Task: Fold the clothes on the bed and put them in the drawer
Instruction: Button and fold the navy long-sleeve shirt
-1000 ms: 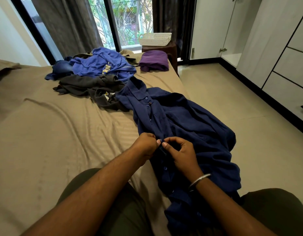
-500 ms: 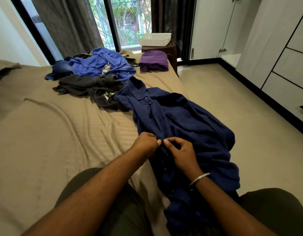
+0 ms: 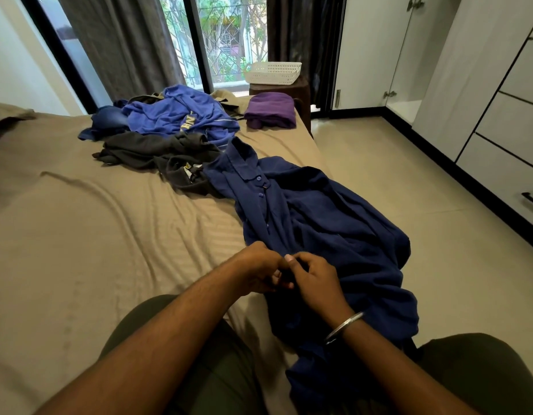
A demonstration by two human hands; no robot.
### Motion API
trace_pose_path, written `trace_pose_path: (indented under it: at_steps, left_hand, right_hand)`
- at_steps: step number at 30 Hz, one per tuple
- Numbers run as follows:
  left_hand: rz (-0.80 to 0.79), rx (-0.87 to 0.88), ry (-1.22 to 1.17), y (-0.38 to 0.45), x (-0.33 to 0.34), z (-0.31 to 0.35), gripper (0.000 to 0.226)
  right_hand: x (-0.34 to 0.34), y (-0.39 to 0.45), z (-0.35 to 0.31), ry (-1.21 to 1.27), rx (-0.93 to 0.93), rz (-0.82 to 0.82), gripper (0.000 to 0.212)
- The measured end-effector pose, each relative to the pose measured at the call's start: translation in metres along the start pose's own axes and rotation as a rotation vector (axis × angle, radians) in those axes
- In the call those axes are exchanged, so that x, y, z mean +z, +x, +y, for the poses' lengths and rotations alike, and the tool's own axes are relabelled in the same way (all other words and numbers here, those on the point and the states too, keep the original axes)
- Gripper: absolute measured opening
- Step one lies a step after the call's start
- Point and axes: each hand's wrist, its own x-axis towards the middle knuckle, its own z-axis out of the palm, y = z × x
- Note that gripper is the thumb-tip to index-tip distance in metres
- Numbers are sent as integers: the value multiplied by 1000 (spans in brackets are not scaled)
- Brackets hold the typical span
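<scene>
Shirt (image 3: 319, 217) lies on bed (image 3: 94, 235) at its 3 o'clock edge, both hands (image 3: 289, 274) on its placket at 6, clothes pile (image 3: 169, 130) at 11, folded garment (image 3: 271, 112) at 12, basket (image 3: 272, 72) behind it, drawers (image 3: 510, 130) at 2.

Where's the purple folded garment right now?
Head view, upper middle: the purple garment lies at the bed's far right corner, right of the blue garment, below the white basket.

We see a barred window (image 3: 229, 43) letting in daylight between dark curtains (image 3: 121, 46). White wardrobes (image 3: 480, 73) line the wall past a pale tiled floor (image 3: 409, 187), and a white basket (image 3: 272, 72) tops a brown stool (image 3: 302, 88).
</scene>
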Motion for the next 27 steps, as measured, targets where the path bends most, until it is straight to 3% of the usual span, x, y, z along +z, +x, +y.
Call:
trace_pose_path:
  at_steps: [2,9,12,17,23,27]
  left_hand:
    - [-81,-20,89,-5,2,-2,7]
    - [-178,-84,298,-16,8,-7,11]
    - [-82,-100,260,-9,1,-6,13]
    - [207,50,47,12,-16,-4,10]
    - [259,73,-24,20,-15,-3,18]
    - [283,141,55,24,-19,-4,11]
  right_hand:
    - [-5,-8,3,-38,16,-34,27]
    - [-19,-22,9,-57,138,-203,42]
    - [-17,-21,9,-35,150,-191,45]
    - [-16,-25,3,-5,116,-70,37]
    - [-24,-6,-26,-171,-171,215,19]
    - [-13,18,-27,-169,-178,192,25]
